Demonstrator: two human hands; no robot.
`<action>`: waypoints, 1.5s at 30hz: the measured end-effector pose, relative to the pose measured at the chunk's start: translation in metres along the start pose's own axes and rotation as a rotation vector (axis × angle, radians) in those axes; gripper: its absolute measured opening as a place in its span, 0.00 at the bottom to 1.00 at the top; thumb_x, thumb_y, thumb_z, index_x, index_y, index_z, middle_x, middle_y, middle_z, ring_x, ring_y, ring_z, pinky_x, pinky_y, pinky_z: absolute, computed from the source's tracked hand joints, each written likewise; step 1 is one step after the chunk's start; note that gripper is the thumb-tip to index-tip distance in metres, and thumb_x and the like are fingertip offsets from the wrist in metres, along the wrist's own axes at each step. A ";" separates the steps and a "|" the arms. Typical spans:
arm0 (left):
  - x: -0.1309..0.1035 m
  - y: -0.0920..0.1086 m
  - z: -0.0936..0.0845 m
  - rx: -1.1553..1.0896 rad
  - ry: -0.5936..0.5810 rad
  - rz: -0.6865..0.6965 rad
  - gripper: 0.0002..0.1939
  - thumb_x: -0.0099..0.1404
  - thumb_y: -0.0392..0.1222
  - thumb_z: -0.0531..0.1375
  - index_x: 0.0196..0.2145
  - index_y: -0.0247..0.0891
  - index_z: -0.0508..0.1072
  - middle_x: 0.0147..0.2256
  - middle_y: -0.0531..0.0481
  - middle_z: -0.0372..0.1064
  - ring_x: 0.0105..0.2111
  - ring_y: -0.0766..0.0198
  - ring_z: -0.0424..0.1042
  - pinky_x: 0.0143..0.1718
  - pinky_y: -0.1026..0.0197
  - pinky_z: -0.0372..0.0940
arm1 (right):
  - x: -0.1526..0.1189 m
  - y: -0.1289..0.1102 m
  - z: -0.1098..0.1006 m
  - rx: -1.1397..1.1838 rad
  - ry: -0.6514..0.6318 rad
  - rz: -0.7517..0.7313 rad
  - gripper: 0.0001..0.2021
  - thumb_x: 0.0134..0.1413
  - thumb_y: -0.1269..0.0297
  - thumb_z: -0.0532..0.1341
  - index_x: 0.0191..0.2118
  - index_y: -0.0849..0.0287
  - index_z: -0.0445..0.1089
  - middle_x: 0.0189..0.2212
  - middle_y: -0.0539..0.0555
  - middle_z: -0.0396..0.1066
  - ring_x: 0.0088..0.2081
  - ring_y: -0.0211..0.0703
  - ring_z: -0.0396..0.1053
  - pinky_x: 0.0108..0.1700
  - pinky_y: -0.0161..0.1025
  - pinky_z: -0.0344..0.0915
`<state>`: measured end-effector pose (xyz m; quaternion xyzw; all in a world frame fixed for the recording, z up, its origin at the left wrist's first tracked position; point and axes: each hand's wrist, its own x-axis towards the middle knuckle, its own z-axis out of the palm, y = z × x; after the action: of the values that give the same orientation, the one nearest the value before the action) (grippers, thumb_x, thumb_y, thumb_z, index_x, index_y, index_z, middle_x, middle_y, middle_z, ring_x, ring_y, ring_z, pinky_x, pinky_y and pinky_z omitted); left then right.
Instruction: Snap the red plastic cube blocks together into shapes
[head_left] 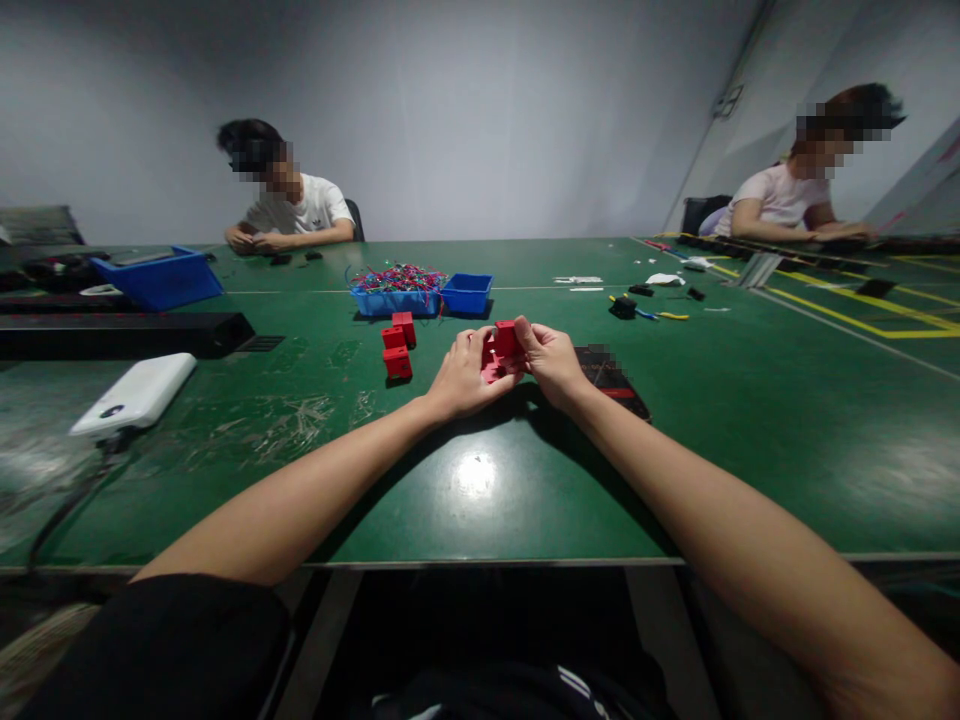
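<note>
Over the middle of the green table, my left hand [466,372] and my right hand [553,362] meet around red blocks. A red block [508,338] is gripped between the thumb and fingers of my right hand. Below and left of it, more red block pieces [491,372] show between the curled fingers of my left hand; my fingers partly hide them, so how they join cannot be made out. Just left of my hands, several loose red blocks [397,362] lie grouped on the table, small dark holes visible in their faces.
Beyond my hands sit a blue bin of coloured wires [397,300] and a smaller blue bin [467,293]. A dark flat box [611,380] lies by my right wrist. Pliers [624,307] are farther right, a white power bank [136,395] left. Two people [296,210] sit across the table.
</note>
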<state>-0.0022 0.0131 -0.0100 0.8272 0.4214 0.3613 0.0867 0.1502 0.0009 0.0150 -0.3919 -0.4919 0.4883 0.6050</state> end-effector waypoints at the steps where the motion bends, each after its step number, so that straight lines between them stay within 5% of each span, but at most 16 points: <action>1: 0.000 0.000 0.000 0.000 0.002 0.003 0.40 0.57 0.55 0.65 0.61 0.37 0.56 0.54 0.38 0.59 0.56 0.47 0.64 0.58 0.43 0.62 | 0.000 0.000 0.000 0.008 0.000 0.009 0.29 0.33 0.35 0.71 0.29 0.58 0.69 0.22 0.50 0.73 0.20 0.38 0.70 0.23 0.36 0.70; 7: 0.000 -0.001 0.000 -0.013 -0.003 0.004 0.40 0.57 0.56 0.65 0.61 0.38 0.55 0.55 0.37 0.59 0.57 0.46 0.64 0.59 0.41 0.61 | 0.002 0.003 0.000 0.051 -0.003 0.033 0.25 0.36 0.44 0.74 0.31 0.59 0.69 0.26 0.50 0.75 0.24 0.37 0.73 0.26 0.34 0.73; 16: -0.001 -0.001 -0.001 -0.017 0.008 0.008 0.40 0.57 0.58 0.65 0.61 0.40 0.56 0.55 0.38 0.58 0.57 0.47 0.64 0.58 0.43 0.62 | 0.004 -0.003 0.000 0.103 0.041 0.128 0.13 0.54 0.55 0.66 0.34 0.58 0.66 0.22 0.47 0.72 0.18 0.33 0.66 0.21 0.31 0.64; 26: -0.001 0.001 -0.001 0.003 -0.004 -0.007 0.39 0.57 0.53 0.65 0.61 0.39 0.56 0.54 0.38 0.59 0.56 0.46 0.64 0.57 0.42 0.63 | 0.004 -0.006 0.003 0.067 0.103 0.101 0.08 0.49 0.57 0.61 0.31 0.56 0.70 0.22 0.47 0.69 0.20 0.35 0.62 0.20 0.33 0.60; 33: -0.001 0.002 -0.002 0.003 -0.010 -0.007 0.40 0.57 0.54 0.64 0.61 0.38 0.56 0.55 0.37 0.58 0.57 0.45 0.64 0.58 0.41 0.62 | 0.006 -0.002 -0.001 0.034 0.089 0.065 0.10 0.47 0.57 0.62 0.34 0.56 0.70 0.27 0.48 0.72 0.26 0.37 0.68 0.25 0.34 0.66; 45: -0.001 0.001 -0.002 -0.012 -0.007 -0.003 0.39 0.57 0.55 0.65 0.61 0.39 0.56 0.56 0.37 0.58 0.58 0.46 0.63 0.59 0.42 0.62 | 0.003 -0.003 0.000 0.230 0.025 0.121 0.16 0.42 0.75 0.68 0.38 0.56 0.66 0.32 0.48 0.75 0.29 0.36 0.75 0.36 0.36 0.75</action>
<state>-0.0035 0.0116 -0.0091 0.8273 0.4202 0.3608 0.0936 0.1509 0.0036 0.0181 -0.3550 -0.4007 0.5721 0.6214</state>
